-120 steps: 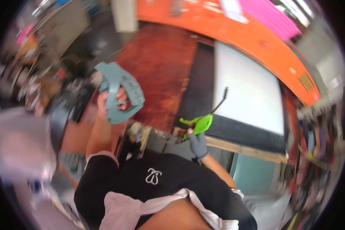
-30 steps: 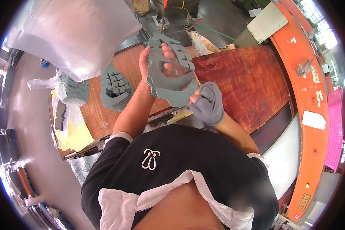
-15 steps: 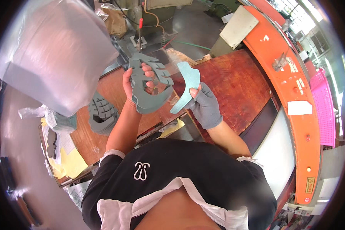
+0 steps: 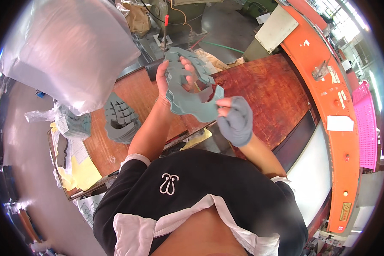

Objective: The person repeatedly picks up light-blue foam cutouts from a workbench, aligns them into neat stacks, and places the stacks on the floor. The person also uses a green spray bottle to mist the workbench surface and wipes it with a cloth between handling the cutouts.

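Note:
My bare left hand (image 4: 162,82) is closed around grey-green die-cut sheet pieces (image 4: 187,104) with slots and a wavy edge. They are held up over the bench, my fingers showing through the cut-out. My right hand (image 4: 237,121), in a grey fingerless glove, pinches a pale teal curved piece (image 4: 219,93) at the right end of the held pieces. That piece lies against or overlaps them; where one ends and the other begins is hard to tell. On the brown bench (image 4: 147,91), left of my left forearm, sits a stack of similar slotted pieces (image 4: 121,121).
A large translucent plastic bag (image 4: 68,51) bulges at the upper left, above a plastic-wrapped bundle (image 4: 74,123). A dark red board (image 4: 260,91) lies to the right. An orange machine beam (image 4: 335,166) curves along the right side, with a pink basket (image 4: 366,128) beyond it.
My right hand has brought the pale curved piece from apart on the right to the held pieces. My left hand has shifted right and tilted its pieces, so more of their flat face shows.

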A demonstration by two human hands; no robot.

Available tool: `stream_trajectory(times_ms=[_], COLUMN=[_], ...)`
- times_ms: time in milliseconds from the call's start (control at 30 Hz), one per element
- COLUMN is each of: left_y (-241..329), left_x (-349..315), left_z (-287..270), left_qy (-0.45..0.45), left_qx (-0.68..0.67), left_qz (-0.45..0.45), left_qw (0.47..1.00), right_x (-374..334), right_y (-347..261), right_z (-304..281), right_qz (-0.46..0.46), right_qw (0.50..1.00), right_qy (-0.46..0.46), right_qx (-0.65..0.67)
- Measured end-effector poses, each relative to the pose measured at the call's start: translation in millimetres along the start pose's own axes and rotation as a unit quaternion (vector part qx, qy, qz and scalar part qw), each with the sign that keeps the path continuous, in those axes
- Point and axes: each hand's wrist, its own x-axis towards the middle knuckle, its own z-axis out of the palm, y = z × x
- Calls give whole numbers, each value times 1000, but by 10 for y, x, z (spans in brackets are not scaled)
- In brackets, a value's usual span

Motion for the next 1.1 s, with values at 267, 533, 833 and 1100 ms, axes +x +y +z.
stream_trajectory(times_ms=[267,533,833,1100], left_y=[-103,-165,-214,-200], left_x=[14,131,257,219], left_z=[53,28,-20,-59], left_qy=[-47,-176,-174,-138], left_qx=[-9,15,59,68], left_qz=[-5,-70,-70,-77], left_qw=[999,982,981,985], right_x=[-114,-132,-145,-114], right_y=[88,-21,-51,-10], right_z=[361,312,227,207], right_qz=[-62,-46,14,39], right_qw=[996,996,995,993], right_qy=[-44,-63,-57,-93], right_qx=[-46,-48,-76,-65])
